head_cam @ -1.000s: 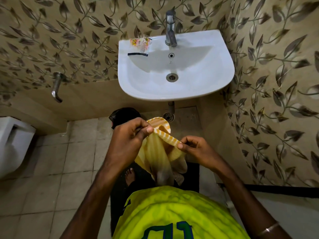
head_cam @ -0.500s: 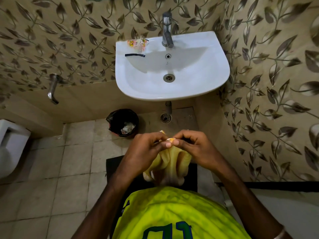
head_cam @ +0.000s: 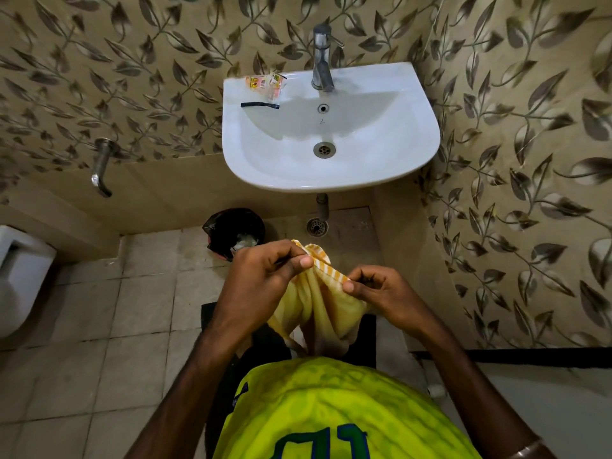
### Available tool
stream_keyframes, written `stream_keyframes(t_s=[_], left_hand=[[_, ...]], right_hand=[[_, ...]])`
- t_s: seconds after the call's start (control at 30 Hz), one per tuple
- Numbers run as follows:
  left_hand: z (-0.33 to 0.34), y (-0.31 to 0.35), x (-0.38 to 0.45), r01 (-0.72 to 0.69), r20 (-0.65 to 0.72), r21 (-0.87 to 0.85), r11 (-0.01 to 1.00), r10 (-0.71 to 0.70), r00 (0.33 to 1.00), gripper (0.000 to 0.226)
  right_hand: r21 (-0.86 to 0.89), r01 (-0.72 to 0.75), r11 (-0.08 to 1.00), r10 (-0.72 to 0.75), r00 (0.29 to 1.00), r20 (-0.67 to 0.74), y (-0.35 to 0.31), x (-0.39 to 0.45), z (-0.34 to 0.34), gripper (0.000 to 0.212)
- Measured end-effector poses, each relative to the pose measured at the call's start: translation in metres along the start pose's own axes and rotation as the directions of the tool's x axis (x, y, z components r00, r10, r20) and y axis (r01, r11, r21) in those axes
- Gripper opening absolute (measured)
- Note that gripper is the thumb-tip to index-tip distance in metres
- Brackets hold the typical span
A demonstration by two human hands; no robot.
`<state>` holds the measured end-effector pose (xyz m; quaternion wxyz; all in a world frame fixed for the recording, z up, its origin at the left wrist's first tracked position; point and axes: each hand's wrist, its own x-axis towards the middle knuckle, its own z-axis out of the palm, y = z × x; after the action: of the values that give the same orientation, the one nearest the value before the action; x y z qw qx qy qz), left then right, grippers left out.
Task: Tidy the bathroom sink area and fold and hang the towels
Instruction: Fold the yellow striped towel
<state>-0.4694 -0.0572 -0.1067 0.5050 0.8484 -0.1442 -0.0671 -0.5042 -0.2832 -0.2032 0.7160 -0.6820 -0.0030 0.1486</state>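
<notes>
leaf-patterned wall tiles [head_cam: 132, 77] were seen behind a white wall-hung sink [head_cam: 414, 154], with a chrome tap [head_cam: 322, 58] at its back rim. a small printed sachet [head_cam: 266, 85] and a thin black strip [head_cam: 260, 105] were laid on the sink's left ledge. a black-lined bin [head_cam: 231, 228] was stood on the floor tiles below, near a floor drain [head_cam: 317, 226]. a yellow striped towel [head_cam: 318, 306] was held up over a dark mat [head_cam: 367, 346], its striped hem pinched shut between thumb and fingers of the left hand [head_cam: 265, 276] and likewise by the right hand [head_cam: 381, 289], the rest left hanging bunched below.
</notes>
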Motion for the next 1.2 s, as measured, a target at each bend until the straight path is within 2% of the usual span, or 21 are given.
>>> stream_keyframes(t_s=[0.2, 0.33, 0.37, 0.43, 0.5, 0.53, 0.63, 0.7, 0.77, 0.87, 1.0, 1.1, 1.2], left_hand=[[-0.002, -0.007, 0.005, 0.043, -0.059, 0.036, 0.998, -0.041, 0.997, 0.011], [-0.001, -0.015, 0.009, 0.107, -0.084, 0.138, 0.985, -0.096, 0.992, 0.007], [0.001, -0.017, 0.009, 0.125, -0.089, 0.183, 0.975, -0.11, 0.99, 0.014], [0.004, -0.019, 0.008, 0.128, -0.093, 0.258, 0.958, -0.107, 0.99, 0.045], [0.01, -0.019, 0.005, 0.068, -0.006, 0.267, 0.961, -0.068, 0.998, 0.068], [0.014, -0.017, 0.003, 0.03, 0.072, 0.247, 0.969, -0.049, 0.996, 0.071], [0.026, -0.015, 0.001, -0.035, 0.259, 0.199, 0.979, -0.018, 0.966, 0.052], [0.026, -0.015, 0.004, -0.022, 0.256, 0.222, 0.975, -0.037, 0.966, 0.027], [0.023, -0.013, 0.007, -0.004, 0.24, 0.223, 0.975, -0.05, 0.969, 0.013], [0.02, -0.006, 0.007, -0.044, 0.211, 0.204, 0.978, 0.0, 0.978, 0.008], [0.013, 0.001, 0.003, -0.027, 0.12, 0.118, 0.993, 0.013, 0.993, 0.003], [0.004, 0.002, 0.003, -0.012, 0.065, 0.071, 0.997, 0.008, 0.998, 0.002], [-0.001, -0.002, 0.003, 0.02, 0.032, 0.079, 0.997, -0.023, 0.999, 0.003]], right_hand=[[-0.013, 0.084, 0.996, -0.085, 0.994, -0.064, -0.003, 0.002, 0.003, 0.015], [-0.026, 0.105, 0.994, -0.107, 0.991, -0.081, -0.005, 0.001, 0.002, 0.012], [-0.025, 0.109, 0.994, -0.111, 0.99, -0.087, -0.006, 0.0, 0.002, 0.015], [-0.02, 0.111, 0.994, -0.113, 0.989, -0.098, -0.01, 0.0, 0.004, 0.021], [-0.023, 0.111, 0.994, -0.113, 0.99, -0.088, -0.013, 0.0, 0.007, 0.021], [-0.03, 0.116, 0.993, -0.118, 0.99, -0.073, -0.015, 0.0, 0.008, 0.021], [-0.058, 0.146, 0.988, -0.147, 0.989, -0.014, -0.02, 0.002, 0.011, 0.022], [-0.059, 0.161, 0.985, -0.162, 0.987, -0.009, -0.023, 0.002, 0.01, 0.014], [-0.053, 0.164, 0.985, -0.164, 0.986, -0.008, -0.024, 0.001, 0.008, 0.009], [-0.036, 0.133, 0.991, -0.132, 0.991, 0.009, -0.019, -0.002, 0.005, 0.013], [-0.016, 0.008, 1.0, -0.007, 0.999, 0.05, -0.002, -0.006, -0.001, 0.019], [-0.014, -0.033, 0.999, 0.033, 0.999, -0.006, 0.009, -0.007, -0.005, 0.02], [0.003, 0.013, 1.0, -0.013, 0.997, -0.074, 0.009, -0.006, -0.004, 0.019]])
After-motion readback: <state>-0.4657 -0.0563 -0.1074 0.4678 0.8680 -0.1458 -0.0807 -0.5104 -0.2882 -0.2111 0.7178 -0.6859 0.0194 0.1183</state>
